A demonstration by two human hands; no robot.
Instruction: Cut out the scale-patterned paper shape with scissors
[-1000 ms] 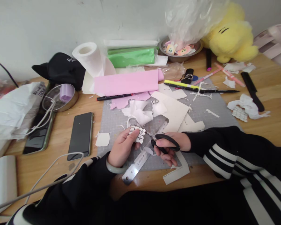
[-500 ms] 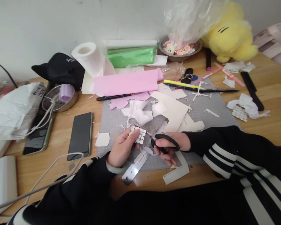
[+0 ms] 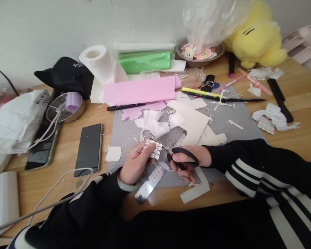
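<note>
Between the thumb and fingers of my left hand (image 3: 134, 162) is a small white paper piece (image 3: 153, 150) drawn with black scale-like outlines. My right hand (image 3: 188, 160) has its thumb and fingers in the black handles of a pair of scissors (image 3: 185, 152). The blades point left and lie along the paper's far edge; I cannot tell how far apart they are. Beneath the hands, a metal ruler (image 3: 150, 183) rests slantwise on a grey cutting mat (image 3: 217, 126). An L-shaped paper offcut (image 3: 195, 193) is below my right hand.
Crumpled white paper (image 3: 152, 124), cream sheets (image 3: 189, 119) and folded pink paper (image 3: 142, 90) lie beyond the hands. A phone (image 3: 88, 148) and loose cable (image 3: 59, 185) are at left. Pens (image 3: 223, 98), a black comb (image 3: 280, 98) and a yellow plush toy (image 3: 256, 38) stand farther right.
The paper piece in my left hand has shifted very slightly to the right. Both hands keep their holds, and the scissors stay almost in the same place.
</note>
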